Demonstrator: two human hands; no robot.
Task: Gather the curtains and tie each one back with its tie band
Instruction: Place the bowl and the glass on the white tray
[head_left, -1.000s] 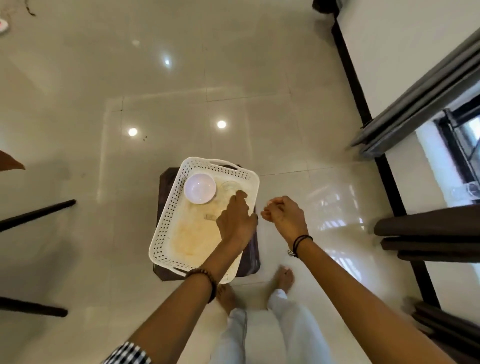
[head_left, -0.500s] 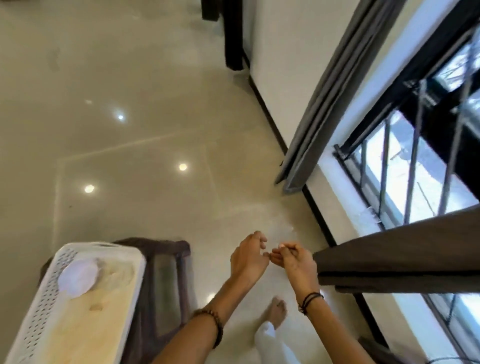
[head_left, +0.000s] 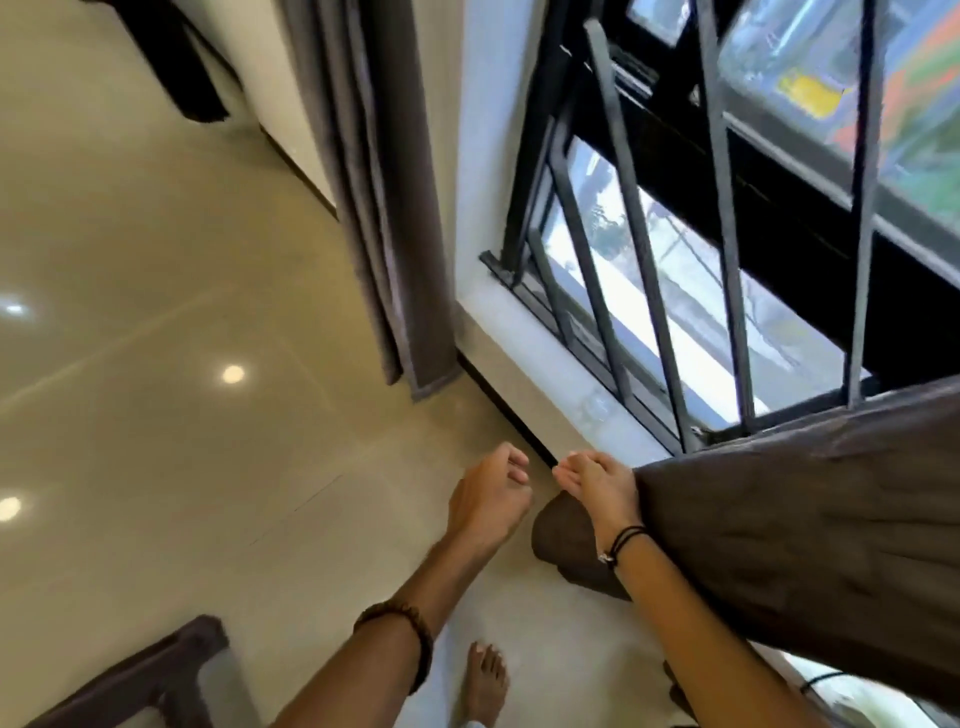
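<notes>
Two grey-brown curtains flank a barred window (head_left: 675, 270). The far curtain (head_left: 395, 208) hangs straight down to the floor beside the wall. The near curtain (head_left: 805, 519) fills the right side, with its lower end (head_left: 566, 540) bunched under my right wrist. My right hand (head_left: 597, 483) is beside this curtain's edge with its fingers fairly straight and together. My left hand (head_left: 491, 499) hovers just left of it over the floor, fingers loosely curled, holding nothing that I can see. No tie band shows in either hand.
A dark wooden stool (head_left: 140, 675) stands at the bottom left. Dark furniture (head_left: 176, 57) sits at the top left by the wall. Glossy beige floor tiles (head_left: 182, 415) spread to the left. My bare foot (head_left: 485, 680) is below my hands.
My view has swung up and right from the white basket on the stool to the window. Both hands have moved to the near curtain, and the right fingers have straightened.
</notes>
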